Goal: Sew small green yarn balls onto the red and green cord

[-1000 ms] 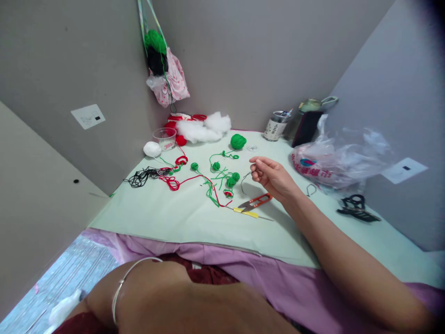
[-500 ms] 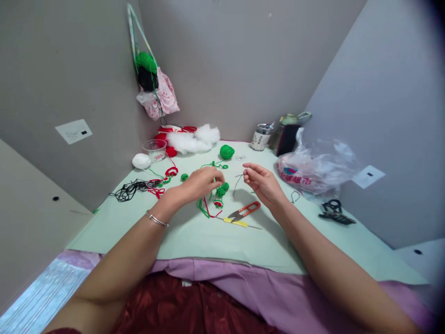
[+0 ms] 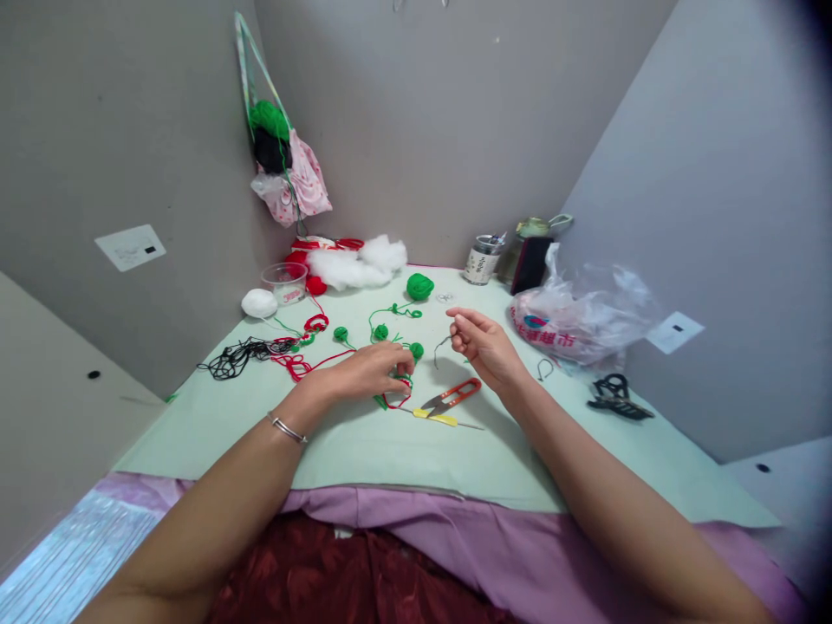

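Here the work looks to be at the sewing-up stage: the right hand (image 3: pixel 484 345) pinches a short dark strand (image 3: pixel 441 347), probably threaded on a needle too fine to make out, raised just above the bench (image 3: pixel 364 438). The left hand (image 3: pixel 367 371) lies fingers-down on a small green-and-red crochet piece (image 3: pixel 398 392), its grip closed over it. The next move likely calls for lifting that piece to meet the strand's tip. Grey walls (image 3: pixel 117 130) box in the pale green surface; a plastic bag (image 3: pixel 581 316) sits right, white stuffing (image 3: pixel 354 264) at the back, orange snips (image 3: pixel 448 399) and a yellow-handled hook (image 3: pixel 445 419) just beside the hands
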{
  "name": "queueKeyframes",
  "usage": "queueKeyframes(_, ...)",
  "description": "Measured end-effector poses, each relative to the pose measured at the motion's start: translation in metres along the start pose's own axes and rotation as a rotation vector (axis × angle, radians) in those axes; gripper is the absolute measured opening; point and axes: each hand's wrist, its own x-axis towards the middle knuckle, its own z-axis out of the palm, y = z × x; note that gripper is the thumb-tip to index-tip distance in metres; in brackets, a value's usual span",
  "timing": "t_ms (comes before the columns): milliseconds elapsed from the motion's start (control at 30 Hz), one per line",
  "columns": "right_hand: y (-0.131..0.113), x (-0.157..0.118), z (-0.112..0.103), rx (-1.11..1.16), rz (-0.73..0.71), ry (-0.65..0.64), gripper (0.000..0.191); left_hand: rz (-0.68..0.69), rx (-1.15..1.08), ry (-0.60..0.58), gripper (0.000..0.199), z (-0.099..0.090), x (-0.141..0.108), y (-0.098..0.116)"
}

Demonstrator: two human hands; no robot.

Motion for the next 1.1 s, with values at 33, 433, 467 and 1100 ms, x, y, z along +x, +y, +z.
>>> queueKeyframes(33, 0.000, 0.000, 0.000, 0.000, 0.001, -0.005, 0.033, -0.004, 0.007, -0.007, 0.014, 0.001, -0.001, -0.002)
queueKeyframes(433, 0.000, -0.001, 0.002, -0.035, -0.004, -0.018, 0.036, -0.090, -1.272, 0.689, 0.015, -0.015, 0.009, -0.005)
queueKeyframes(467, 0.000, -0.001, 0.002, -0.045, 0.002, -0.017, 0.036, -0.130, -1.414, 0.736, 0.014, -0.016, 0.010, -0.008)
queueKeyframes(1100, 0.005, -0.024, 0.022, -0.646, -0.218, -0.154, 0.026, -0.219, -1.325, 0.403, 0.021, 0.010, 0.013, 0.005)
